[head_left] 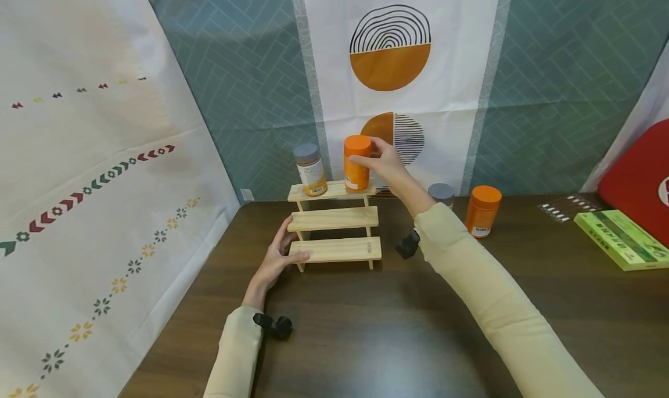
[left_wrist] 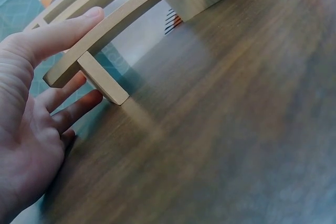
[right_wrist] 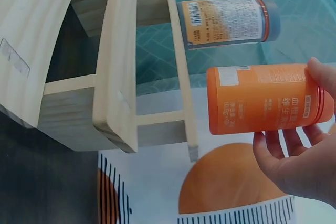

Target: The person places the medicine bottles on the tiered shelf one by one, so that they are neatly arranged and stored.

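A three-step wooden rack (head_left: 334,219) stands on the table. My left hand (head_left: 274,257) holds its left end. In the left wrist view the thumb (left_wrist: 65,34) lies over the lowest step, and the other fingers are beside the leg below it. With my right hand (head_left: 387,161) I grip an orange bottle (head_left: 356,164) near its lid, upright above the right part of the top step. A narrow gap shows between the bottle's base and the step in the right wrist view. A grey-lidded bottle (right_wrist: 226,22) stands on that step's left end.
Behind my right forearm are another grey-lidded bottle (head_left: 442,192) and another orange bottle (head_left: 483,211) on the table. Further right lie a green box (head_left: 622,239) and a red object (head_left: 640,180). Patterned cloths (head_left: 251,96) hang behind and at the left.
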`<state>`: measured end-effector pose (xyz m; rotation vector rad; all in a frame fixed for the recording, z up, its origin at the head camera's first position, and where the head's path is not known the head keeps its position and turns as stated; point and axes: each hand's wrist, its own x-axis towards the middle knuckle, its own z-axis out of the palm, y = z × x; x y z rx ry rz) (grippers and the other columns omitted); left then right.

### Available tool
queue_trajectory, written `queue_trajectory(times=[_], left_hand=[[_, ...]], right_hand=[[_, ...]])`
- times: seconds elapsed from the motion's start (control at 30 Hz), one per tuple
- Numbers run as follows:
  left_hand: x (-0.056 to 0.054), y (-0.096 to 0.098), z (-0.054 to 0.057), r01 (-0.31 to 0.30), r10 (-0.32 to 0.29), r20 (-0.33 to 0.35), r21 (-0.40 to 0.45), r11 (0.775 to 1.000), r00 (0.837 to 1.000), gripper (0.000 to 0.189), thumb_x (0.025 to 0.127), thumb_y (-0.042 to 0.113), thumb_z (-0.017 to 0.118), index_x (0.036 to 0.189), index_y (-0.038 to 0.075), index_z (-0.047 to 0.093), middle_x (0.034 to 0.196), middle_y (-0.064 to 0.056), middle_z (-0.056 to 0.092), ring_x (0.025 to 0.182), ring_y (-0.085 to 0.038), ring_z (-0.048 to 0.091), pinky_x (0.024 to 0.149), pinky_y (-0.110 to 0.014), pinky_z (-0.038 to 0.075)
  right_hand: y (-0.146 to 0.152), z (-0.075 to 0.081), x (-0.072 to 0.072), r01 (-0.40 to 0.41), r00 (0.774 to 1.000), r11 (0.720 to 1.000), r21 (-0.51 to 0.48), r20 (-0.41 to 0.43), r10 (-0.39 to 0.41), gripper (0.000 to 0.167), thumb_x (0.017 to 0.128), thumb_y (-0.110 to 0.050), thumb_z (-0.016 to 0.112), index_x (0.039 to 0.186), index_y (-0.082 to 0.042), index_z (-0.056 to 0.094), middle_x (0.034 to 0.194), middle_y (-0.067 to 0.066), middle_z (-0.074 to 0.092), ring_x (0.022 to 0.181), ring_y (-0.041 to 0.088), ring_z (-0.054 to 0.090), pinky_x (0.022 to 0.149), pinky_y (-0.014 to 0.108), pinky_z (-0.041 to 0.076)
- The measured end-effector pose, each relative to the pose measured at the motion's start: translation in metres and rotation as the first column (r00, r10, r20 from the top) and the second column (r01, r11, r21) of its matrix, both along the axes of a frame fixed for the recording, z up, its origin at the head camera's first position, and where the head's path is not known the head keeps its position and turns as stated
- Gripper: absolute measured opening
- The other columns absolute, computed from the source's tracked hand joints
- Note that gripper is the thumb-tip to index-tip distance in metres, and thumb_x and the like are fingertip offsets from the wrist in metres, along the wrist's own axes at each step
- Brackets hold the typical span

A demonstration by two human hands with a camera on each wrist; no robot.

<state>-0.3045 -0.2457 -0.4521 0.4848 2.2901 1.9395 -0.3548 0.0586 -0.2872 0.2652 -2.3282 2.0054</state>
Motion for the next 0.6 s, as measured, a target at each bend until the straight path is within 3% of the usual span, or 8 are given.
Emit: queue_trajectory(times=[0.2,0.4,0.6], left_hand=[[0.000,0.001,0.002,0.000,0.000,0.010,-0.003,1.000,1.000,0.100,0.084,-0.002,0.070,0.157,0.032,0.011,0.154,-0.020,0.036,0.134,-0.037,0.043,0.105,-0.040,0.038],[-0.002,0.001,0.003,-0.003,0.003,-0.002,-0.009,1.000,1.000,0.099,0.085,-0.001,0.070,0.157,0.032,0.011,0.155,-0.020,0.035,0.137,-0.039,0.041,0.109,-0.049,0.034],[-0.001,0.000,0.002,0.004,-0.004,0.009,0.002,1.000,1.000,0.099,0.085,-0.002,0.070,0.157,0.032,0.011,0.154,-0.020,0.035,0.136,-0.039,0.042,0.103,-0.034,0.040]], right_hand=[[-0.009,-0.006,-0.006,0.013,1.000,1.000,0.024,-0.017,-0.013,0.064,0.088,-0.024,0.072,0.145,-0.012,0.043,0.140,0.011,0.050,0.128,0.028,0.048,0.110,0.044,0.040],[-0.015,-0.010,-0.010,-0.010,0.999,0.999,0.052,-0.049,0.013,0.066,0.089,-0.025,0.071,0.147,-0.011,0.041,0.142,0.012,0.049,0.130,0.029,0.047,0.110,0.044,0.040],[-0.019,-0.013,-0.010,-0.033,0.998,0.998,0.060,-0.042,0.036,0.067,0.091,-0.028,0.069,0.148,-0.010,0.038,0.144,0.012,0.048,0.130,0.029,0.047,0.110,0.044,0.040]])
